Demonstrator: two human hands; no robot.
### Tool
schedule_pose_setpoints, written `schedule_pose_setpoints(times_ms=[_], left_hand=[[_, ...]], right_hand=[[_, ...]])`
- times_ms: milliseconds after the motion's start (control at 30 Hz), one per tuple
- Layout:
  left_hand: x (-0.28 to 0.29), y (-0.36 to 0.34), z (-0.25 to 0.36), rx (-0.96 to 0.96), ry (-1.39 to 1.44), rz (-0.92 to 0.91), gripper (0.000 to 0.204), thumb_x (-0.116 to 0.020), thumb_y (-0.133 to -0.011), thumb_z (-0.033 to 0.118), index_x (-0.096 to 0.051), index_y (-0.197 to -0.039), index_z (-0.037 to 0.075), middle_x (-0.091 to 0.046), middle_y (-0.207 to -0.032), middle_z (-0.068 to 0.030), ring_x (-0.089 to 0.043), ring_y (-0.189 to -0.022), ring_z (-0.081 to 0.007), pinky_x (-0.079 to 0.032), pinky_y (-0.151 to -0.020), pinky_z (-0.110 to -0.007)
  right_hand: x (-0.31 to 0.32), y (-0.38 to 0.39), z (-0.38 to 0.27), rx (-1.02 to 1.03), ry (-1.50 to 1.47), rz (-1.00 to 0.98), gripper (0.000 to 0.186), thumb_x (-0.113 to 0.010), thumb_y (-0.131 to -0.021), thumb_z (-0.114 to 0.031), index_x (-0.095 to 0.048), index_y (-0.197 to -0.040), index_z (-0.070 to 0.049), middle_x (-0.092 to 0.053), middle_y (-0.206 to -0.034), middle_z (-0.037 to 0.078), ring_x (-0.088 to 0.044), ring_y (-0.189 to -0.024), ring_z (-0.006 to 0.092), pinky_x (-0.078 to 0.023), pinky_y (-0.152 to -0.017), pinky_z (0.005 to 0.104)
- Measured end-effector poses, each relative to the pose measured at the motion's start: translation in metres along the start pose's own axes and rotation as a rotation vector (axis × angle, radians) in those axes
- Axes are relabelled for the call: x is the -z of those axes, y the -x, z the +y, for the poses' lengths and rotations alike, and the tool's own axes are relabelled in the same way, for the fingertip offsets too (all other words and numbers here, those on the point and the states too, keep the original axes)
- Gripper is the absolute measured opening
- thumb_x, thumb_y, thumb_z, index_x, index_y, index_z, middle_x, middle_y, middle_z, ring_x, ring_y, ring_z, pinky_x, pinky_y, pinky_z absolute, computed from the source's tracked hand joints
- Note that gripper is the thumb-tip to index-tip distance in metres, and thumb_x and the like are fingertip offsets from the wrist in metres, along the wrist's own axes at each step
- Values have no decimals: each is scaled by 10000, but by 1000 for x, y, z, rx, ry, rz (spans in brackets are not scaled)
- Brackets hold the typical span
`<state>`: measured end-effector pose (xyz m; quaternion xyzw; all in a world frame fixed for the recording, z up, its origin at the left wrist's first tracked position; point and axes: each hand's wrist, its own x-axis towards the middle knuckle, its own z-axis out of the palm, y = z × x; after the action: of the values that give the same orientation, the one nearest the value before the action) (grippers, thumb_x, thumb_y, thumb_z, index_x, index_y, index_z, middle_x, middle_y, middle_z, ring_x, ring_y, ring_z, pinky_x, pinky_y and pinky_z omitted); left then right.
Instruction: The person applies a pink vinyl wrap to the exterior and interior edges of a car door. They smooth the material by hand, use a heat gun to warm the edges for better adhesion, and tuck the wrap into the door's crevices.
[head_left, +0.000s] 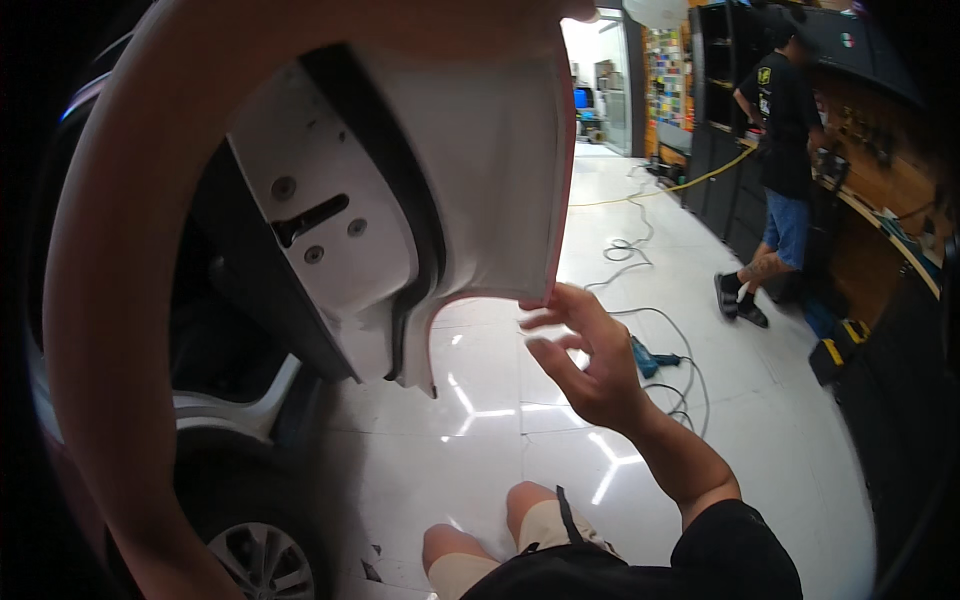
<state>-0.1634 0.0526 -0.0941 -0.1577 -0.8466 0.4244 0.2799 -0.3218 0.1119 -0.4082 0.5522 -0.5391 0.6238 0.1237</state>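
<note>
Rear car door (500, 180), swung out near wheel (262, 560). Right hand (595, 370): loosely curled, unclenched, fingertips at lower corner. Left hand (580, 10): near upper edge, grasp indeterminable. Step: apparently edge handling; next move calls for light fingertip control.

The left arm (110, 300) arched upward while the right hand (597, 375) was held forward, fingers (575, 302) loosely curled, thumb (557, 366) apart.
</note>
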Motion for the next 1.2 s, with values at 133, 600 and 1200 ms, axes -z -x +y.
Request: schedule_pose_setpoints(times_ms=[133,600,1200], left_hand=[[-5,-13,25,138,-103,-136,109,-691,-784,31,-735,-857,-37,-733,-818,-173,-711,-738,-296,-567,-670,-368],[-31,-10,35,172,-265,-123,112,-677,-827,44,-737,-849,-48,-732,-843,-190,-715,-760,-307,-573,-710,-401],[-41,-6,36,268,472,581,197,-649,-963,189,-706,-965,0,-718,-969,-172,-693,-907,-301,-535,-855,-441]], right_hand=[[-3,-20,23,-36,43,74,344,-699,-958,-47,-597,-1279,20,-711,-1162,141,-715,-1059,217,-616,-754,319],[-25,-20,53,-57,-145,99,173,-593,-1035,-10,-633,-1184,70,-697,-1086,149,-707,-1052,203,-651,-793,332],[4,-50,23,267,34,44,616,-670,-1006,-346,-467,-1464,13,-697,-1197,187,-709,-1073,251,-599,-812,369]])
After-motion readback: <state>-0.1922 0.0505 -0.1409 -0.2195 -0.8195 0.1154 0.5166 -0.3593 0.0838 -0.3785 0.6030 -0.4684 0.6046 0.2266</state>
